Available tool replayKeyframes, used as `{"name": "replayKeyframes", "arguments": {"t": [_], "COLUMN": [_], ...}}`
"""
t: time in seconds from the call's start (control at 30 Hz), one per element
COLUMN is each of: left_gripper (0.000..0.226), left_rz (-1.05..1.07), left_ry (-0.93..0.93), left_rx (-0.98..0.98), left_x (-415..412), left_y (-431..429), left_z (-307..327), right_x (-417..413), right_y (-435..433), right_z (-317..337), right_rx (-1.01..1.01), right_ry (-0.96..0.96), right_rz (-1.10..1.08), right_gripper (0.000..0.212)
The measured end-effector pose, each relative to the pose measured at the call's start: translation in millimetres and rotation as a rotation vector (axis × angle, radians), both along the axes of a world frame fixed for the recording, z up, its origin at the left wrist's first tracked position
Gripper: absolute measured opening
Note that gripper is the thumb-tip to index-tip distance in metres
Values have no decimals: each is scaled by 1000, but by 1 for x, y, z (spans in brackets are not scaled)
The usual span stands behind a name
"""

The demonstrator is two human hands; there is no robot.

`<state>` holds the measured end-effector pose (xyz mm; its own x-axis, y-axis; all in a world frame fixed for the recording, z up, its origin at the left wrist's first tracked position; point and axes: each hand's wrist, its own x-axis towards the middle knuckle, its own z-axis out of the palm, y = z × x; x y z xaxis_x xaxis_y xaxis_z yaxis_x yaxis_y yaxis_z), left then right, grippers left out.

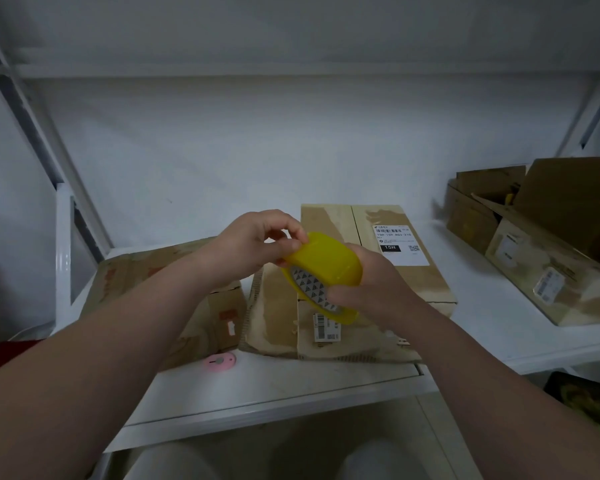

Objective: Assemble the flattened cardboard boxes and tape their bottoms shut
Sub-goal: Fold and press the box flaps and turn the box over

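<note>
Gripping tape roll (pixel 326 263), right hand (pixel 368 285), left hand (pixel 257 242) pinching

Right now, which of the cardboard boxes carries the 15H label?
The middle cardboard box, just behind the yellow tape roll: its white label reads 15H. The flattened box at left bears red print; the open boxes stand at right.

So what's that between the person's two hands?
A yellow tape roll: the right hand grips it, the left hand pinches its edge. The head view shows it.
</note>
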<state>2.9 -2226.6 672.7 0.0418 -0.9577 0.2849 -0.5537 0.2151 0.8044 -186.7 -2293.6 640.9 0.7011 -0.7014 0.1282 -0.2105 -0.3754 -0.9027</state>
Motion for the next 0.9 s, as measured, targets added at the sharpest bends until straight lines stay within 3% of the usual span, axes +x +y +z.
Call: {"name": "replayKeyframes", "arguments": {"t": [0.33, 0.53, 0.7, 0.8, 0.9], "left_gripper": [16, 19, 11, 16, 23], "left_rz": [-106, -122, 87, 245, 322], "left_ry": [-175, -304, -430, -617, -954], "left_rx": [98, 98, -62, -82, 87], "left_x": [11, 13, 3, -9, -21], "left_y": [-8, -5, 0, 2, -1], "left_z": [13, 11, 7, 13, 22], "right_x": [-1, -1, -1, 3, 7], "right_y": [-7, -7, -6, -4, -2], "right_z": [3, 4, 9, 12, 14], "right_rx": [22, -13, -2, -52, -105], "right_ry": [45, 109, 88, 112, 139], "right_rz": [79, 72, 53, 22, -7], "right_gripper": [44, 56, 39, 36, 32]}}
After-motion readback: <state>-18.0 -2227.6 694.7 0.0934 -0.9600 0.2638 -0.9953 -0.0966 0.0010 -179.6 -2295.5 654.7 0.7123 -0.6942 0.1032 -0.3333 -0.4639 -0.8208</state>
